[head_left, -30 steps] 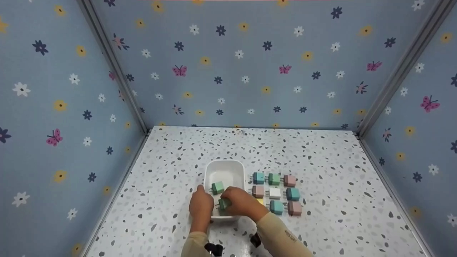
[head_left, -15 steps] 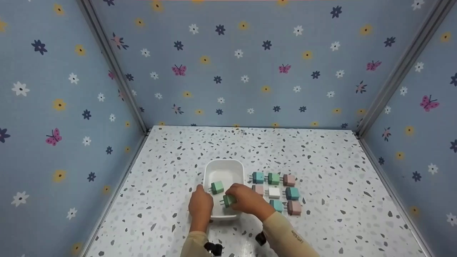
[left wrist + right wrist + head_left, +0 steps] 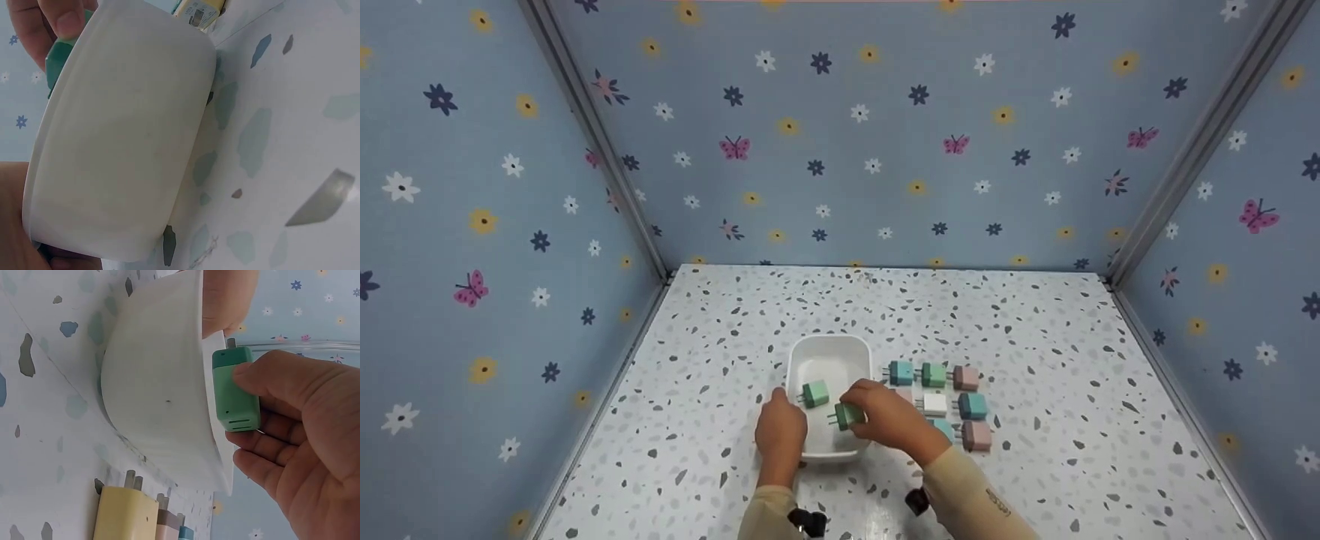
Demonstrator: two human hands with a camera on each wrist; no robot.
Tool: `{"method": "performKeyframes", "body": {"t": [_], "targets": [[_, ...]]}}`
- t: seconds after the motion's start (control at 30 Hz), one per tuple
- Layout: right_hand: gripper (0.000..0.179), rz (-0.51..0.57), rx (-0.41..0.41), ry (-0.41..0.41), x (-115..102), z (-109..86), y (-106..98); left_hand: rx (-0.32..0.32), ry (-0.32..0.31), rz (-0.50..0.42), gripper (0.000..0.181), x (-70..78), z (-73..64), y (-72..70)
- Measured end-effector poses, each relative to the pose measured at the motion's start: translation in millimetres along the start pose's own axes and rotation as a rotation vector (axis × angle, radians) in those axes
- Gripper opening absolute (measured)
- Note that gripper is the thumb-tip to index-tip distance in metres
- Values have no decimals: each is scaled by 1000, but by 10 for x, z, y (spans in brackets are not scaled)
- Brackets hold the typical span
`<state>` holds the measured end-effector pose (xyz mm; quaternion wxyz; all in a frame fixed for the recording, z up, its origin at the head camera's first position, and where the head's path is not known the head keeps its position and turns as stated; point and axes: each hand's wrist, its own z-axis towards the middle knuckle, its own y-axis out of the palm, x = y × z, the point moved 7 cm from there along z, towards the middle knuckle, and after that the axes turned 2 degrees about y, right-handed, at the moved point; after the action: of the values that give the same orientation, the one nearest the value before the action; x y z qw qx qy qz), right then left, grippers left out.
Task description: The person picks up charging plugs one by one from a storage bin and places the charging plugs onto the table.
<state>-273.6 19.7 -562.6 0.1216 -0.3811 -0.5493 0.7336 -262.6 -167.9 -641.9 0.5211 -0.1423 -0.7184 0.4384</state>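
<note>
My right hand pinches a green charger plug between thumb and fingers at the right rim of a white plastic box. In the right wrist view the charger overlaps the rim, its prongs pointing away from the palm. A second light green charger lies inside the box with its prongs to the left. My left hand grips the box's left side, thumb at the rim; in the left wrist view the box wall hides much of that grip.
Right of the box, chargers stand in rows: teal, green, pink, white and others. A yellow charger shows in the right wrist view. Flowered panels enclose the speckled table at back and sides.
My right hand has moved right and slightly away from me, carrying the green charger from low over the box to its right rim. The left hand keeps its hold on the box.
</note>
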Motion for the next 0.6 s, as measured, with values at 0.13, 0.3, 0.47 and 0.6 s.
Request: {"method": "performKeyframes", "body": {"t": [0.13, 0.3, 0.47, 0.6], "targets": [[40, -5, 8, 8, 22, -26, -61, -5, -5, 7, 43, 5, 0, -1], [40, 0, 27, 32, 91, -74, -129, 5, 7, 3, 41, 21, -16, -11], [38, 4, 19, 69, 171, -129, -169, 6, 29, -14, 41, 22, -21, -1], [40, 26, 18, 106, 233, -157, -203, 5, 21, -11, 41, -3, 3, 13]]}}
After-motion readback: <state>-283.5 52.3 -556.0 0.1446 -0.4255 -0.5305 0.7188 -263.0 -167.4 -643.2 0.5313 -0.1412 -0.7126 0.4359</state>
